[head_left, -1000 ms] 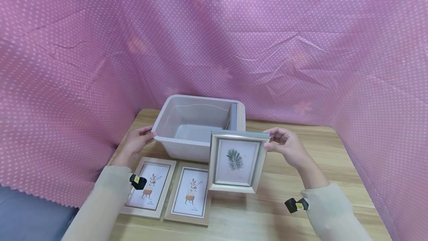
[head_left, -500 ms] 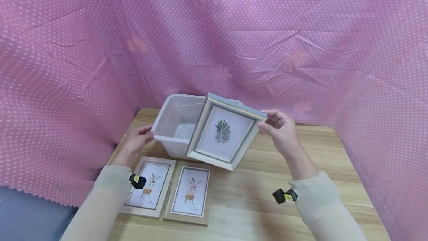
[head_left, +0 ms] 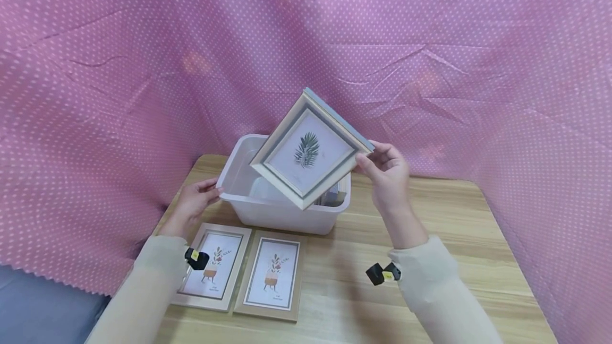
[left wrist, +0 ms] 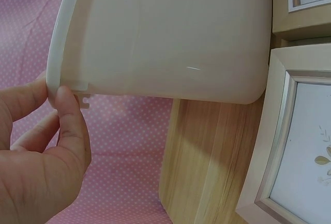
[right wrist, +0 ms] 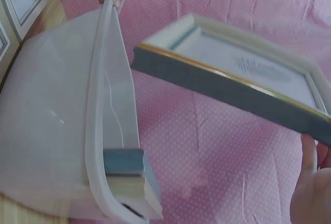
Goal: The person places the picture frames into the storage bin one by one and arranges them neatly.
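Observation:
A picture frame (head_left: 306,150) with a green leaf print is tilted in the air above the plastic bin (head_left: 282,219). My right hand (head_left: 389,177) pinches it by its right corner; in the right wrist view its grey side edge (right wrist: 222,92) faces the camera. The bin's left rim is pinched between thumb and fingers of my left hand (head_left: 193,203), also seen close up in the left wrist view (left wrist: 46,146). Inside the bin's right end stand picture frames (right wrist: 126,175), partly hidden in the head view by the held one.
Two picture frames with plant-pot prints, one on the left (head_left: 212,267) and one beside it (head_left: 270,275), lie face up in front of the bin on the wooden table (head_left: 430,280). A pink dotted cloth (head_left: 382,57) hangs around the table's back and sides.
My right hand has lifted the leaf-print picture frame up and to the left, from in front of the bin to above it, turning it cornerwise. The left hand has stayed on the rim.

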Demonstrator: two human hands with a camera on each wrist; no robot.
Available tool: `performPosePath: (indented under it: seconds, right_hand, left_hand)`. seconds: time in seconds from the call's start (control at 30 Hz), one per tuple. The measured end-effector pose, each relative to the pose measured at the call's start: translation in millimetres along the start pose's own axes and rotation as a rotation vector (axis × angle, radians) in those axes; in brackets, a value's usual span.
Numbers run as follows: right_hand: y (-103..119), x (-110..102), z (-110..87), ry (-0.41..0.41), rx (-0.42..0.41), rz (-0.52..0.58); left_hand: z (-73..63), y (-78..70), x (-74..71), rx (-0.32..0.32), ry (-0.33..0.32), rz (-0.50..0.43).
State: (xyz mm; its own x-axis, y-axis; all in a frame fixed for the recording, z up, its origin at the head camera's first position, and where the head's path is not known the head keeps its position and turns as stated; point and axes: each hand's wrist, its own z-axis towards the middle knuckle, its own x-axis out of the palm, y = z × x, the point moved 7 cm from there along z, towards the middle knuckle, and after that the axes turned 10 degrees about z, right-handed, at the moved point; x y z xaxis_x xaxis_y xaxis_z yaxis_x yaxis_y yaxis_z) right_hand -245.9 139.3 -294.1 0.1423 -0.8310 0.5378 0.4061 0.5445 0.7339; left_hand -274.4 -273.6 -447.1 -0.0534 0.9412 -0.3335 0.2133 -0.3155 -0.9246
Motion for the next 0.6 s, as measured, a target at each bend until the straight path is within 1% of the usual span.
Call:
performPosePath:
  seconds: [0.17,0.3,0.37,0.47,0.53,0.6]
  right_hand:
    - [-9.3,2.6,2.9,-0.073,-0.015,-0.038]
    - [-17.8,4.9,3.5,-0.104,-0.040,-0.091]
    - [-22.2,5.5,3.4,-0.116,-0.065,-0.149]
    - [-27.5,6.3,2.5,-0.138,-0.116,-0.274]
    - [-31.7,5.8,1.5,-0.158,-0.146,-0.356]
    - [-36.0,5.6,0.3,-0.177,-0.170,-0.414]
  left_hand:
    - [2.3,-1.2,0.7,0.003,-0.004,0.004]
    - [4.2,-1.6,1.2,0.021,-0.004,-0.010]
    - [5.4,-1.5,1.6,0.029,-0.006,-0.016]
    - [7.4,-1.3,2.1,0.038,-0.011,-0.026]
    - [8.7,-1.1,2.3,0.039,-0.014,-0.023]
    - [9.9,-0.9,2.3,0.039,-0.018,-0.017]
